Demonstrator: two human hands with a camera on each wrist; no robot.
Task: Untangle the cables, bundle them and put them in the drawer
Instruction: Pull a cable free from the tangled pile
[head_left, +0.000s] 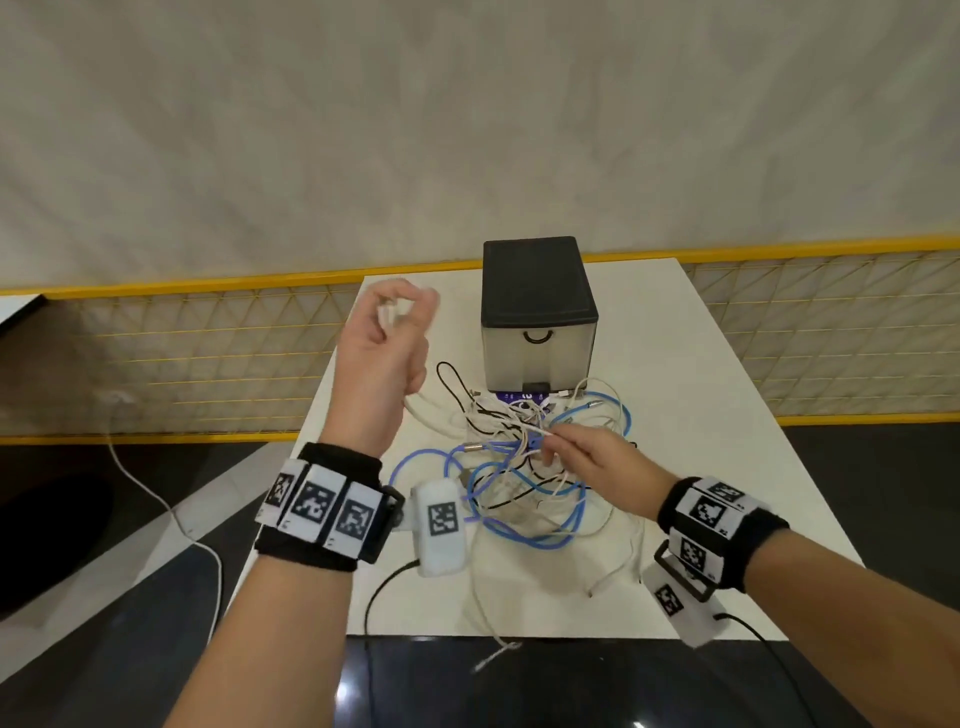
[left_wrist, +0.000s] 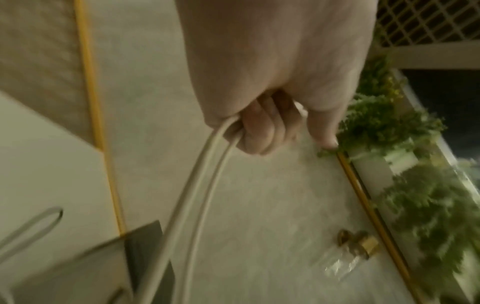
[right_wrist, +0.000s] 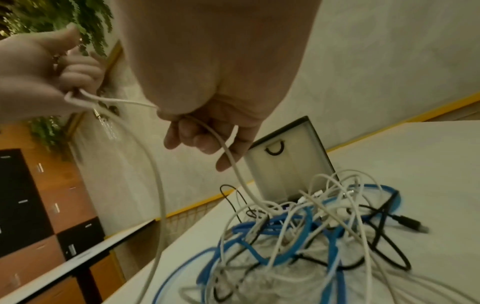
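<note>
The left hand (head_left: 384, 338), raised at centre left of the head view, curls its fingers (left_wrist: 255, 127) round a thick white cable (left_wrist: 197, 195). The right hand (head_left: 592, 457), lower right of centre, pinches a thin white cable (right_wrist: 233, 164) over the tangled heap of blue, white and black cables (head_left: 524, 467) on the white desk (head_left: 701, 415), before the shut black-topped grey drawer box (head_left: 537, 312).

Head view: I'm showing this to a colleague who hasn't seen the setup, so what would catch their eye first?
Probably the tangle of cables, blue, white and black, heaped mid-table before a small black-topped drawer box whose drawer is closed. Next, the left hand raised above the table's left edge, gripping a white cable, while the right hand pinches a thin white strand in the pile.
</note>
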